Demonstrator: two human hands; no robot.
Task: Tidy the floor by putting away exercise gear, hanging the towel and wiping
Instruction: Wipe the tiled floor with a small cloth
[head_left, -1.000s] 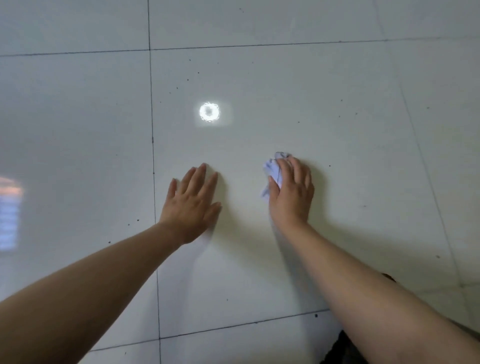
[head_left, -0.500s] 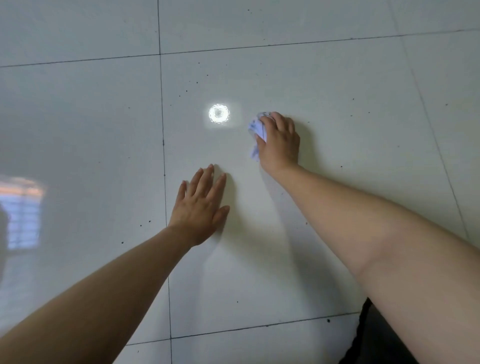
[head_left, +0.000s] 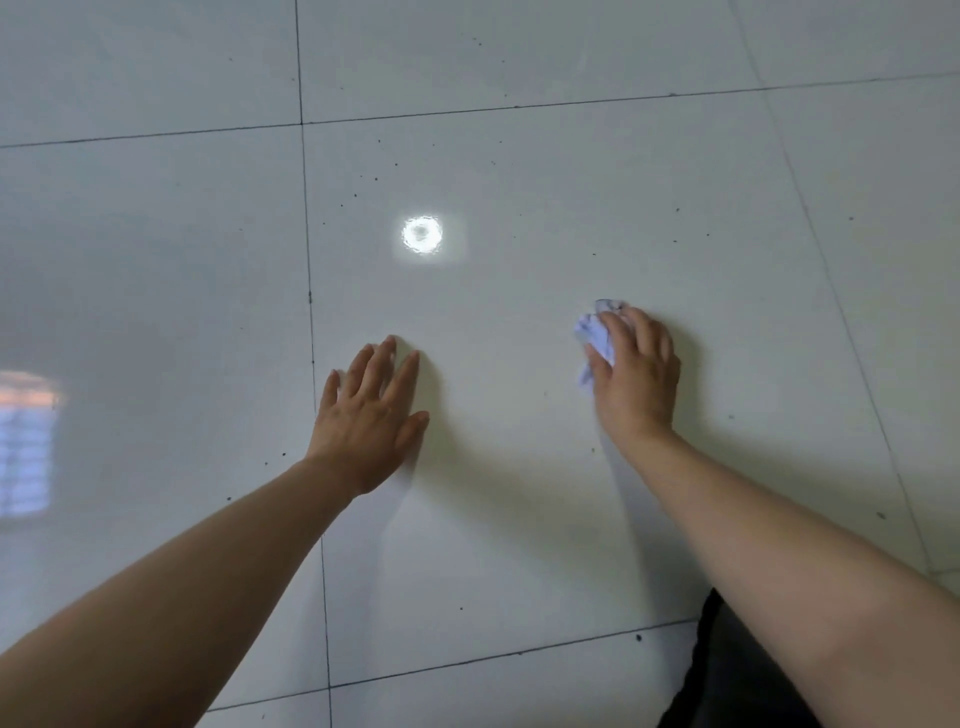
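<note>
Wipe (head_left: 596, 338) crumpled, long axis away-to-near, gripped under right hand (head_left: 636, 376) on floor (head_left: 519, 545); left hand (head_left: 369, 415) flat, fingers straight.

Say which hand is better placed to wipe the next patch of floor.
Right. The right hand grips the crumpled wipe and presses it on the tile, with dark specks just beyond it. The left hand lies flat on the tile, fingers straight, holding nothing.

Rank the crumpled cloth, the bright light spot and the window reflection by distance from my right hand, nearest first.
1. crumpled cloth: held under the fingers of the right hand.
2. bright light spot: ahead and to its left.
3. window reflection: far left edge.
</note>
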